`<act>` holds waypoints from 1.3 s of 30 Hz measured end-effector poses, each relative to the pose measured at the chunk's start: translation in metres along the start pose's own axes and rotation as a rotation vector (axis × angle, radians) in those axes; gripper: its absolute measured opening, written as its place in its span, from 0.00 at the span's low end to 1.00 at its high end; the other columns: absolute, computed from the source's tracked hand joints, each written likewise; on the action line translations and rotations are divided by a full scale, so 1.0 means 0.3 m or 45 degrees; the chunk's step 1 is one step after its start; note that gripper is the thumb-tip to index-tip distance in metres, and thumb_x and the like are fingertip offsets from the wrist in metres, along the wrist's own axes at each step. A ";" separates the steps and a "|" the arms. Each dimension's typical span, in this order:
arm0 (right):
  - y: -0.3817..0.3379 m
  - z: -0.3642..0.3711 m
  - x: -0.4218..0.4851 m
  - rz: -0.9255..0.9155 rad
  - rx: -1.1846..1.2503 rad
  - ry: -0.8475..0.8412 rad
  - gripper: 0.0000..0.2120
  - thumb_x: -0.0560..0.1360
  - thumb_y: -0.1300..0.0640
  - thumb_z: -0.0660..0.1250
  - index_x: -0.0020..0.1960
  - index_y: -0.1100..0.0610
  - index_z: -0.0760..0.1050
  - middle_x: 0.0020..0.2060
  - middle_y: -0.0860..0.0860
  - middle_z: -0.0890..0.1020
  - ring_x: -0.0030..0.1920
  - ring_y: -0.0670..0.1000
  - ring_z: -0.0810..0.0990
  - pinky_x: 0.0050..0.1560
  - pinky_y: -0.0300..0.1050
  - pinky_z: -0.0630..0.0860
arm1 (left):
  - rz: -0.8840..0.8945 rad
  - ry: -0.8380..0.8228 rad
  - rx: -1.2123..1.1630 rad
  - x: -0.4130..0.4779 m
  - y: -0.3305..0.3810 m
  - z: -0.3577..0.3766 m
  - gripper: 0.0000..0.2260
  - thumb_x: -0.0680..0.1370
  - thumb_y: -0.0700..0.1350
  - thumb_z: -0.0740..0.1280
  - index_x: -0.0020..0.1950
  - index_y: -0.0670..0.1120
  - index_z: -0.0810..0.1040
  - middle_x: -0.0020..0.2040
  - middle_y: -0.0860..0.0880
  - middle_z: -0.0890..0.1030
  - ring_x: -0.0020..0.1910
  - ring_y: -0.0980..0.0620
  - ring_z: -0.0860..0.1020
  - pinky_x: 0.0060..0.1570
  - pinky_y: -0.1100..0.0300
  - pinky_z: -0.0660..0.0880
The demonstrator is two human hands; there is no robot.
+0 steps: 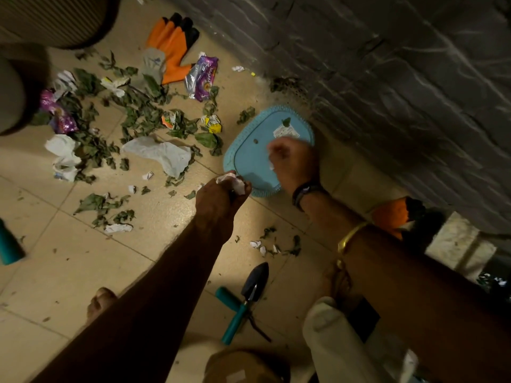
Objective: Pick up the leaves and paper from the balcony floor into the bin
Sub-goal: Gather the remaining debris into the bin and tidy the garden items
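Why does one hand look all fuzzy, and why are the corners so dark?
Head view: the right hand is smeared by motion blur over the blue bin; the left hand, gripping crumpled paper, looks sharper. Head view: light pools on the middle floor tiles, while the edges and the wall fall into shadow.

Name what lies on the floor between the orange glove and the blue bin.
In the head view, a purple wrapper lies between the orange glove and the blue bin, with loose leaves near it.
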State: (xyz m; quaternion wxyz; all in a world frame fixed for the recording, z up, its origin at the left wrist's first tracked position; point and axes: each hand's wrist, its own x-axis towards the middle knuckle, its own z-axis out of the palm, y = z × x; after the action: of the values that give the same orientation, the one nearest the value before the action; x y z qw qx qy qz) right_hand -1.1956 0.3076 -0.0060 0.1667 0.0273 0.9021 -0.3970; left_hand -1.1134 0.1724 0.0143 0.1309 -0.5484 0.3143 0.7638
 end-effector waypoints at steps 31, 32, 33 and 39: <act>0.034 0.089 0.106 -0.197 -0.520 -0.089 0.16 0.74 0.61 0.67 0.60 0.53 0.79 0.44 0.51 0.83 0.51 0.55 0.81 0.48 0.45 0.76 | 0.039 -0.056 -0.090 0.008 -0.004 -0.033 0.07 0.77 0.28 0.62 0.46 0.38 0.77 0.47 0.38 0.79 0.51 0.42 0.79 0.56 0.51 0.80; 0.026 0.101 0.118 -0.193 -0.538 -0.096 0.16 0.75 0.61 0.67 0.61 0.52 0.80 0.48 0.52 0.84 0.53 0.55 0.81 0.50 0.45 0.76 | 0.049 -0.061 -0.075 0.012 -0.010 -0.042 0.07 0.77 0.29 0.62 0.48 0.38 0.77 0.49 0.38 0.79 0.51 0.42 0.79 0.57 0.51 0.80; 0.024 0.116 0.123 -0.186 -0.563 -0.110 0.15 0.76 0.60 0.66 0.61 0.52 0.80 0.52 0.53 0.84 0.55 0.56 0.81 0.51 0.46 0.77 | 0.043 -0.067 -0.070 0.016 -0.015 -0.050 0.07 0.78 0.30 0.61 0.51 0.37 0.77 0.50 0.39 0.79 0.52 0.43 0.80 0.57 0.51 0.80; 0.034 0.144 0.079 0.043 -0.404 0.024 0.06 0.72 0.60 0.69 0.45 0.57 0.85 0.44 0.52 0.86 0.47 0.53 0.84 0.47 0.43 0.79 | -0.004 -0.056 -0.119 0.003 -0.030 -0.073 0.08 0.77 0.28 0.61 0.51 0.37 0.76 0.45 0.41 0.79 0.48 0.44 0.80 0.52 0.52 0.82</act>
State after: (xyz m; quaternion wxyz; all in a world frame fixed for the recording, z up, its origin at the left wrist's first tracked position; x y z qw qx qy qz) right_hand -1.2042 0.2813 -0.0479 0.1672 0.0194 0.9545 -0.2463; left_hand -1.0922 0.1653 0.0061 0.1132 -0.5376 0.2745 0.7892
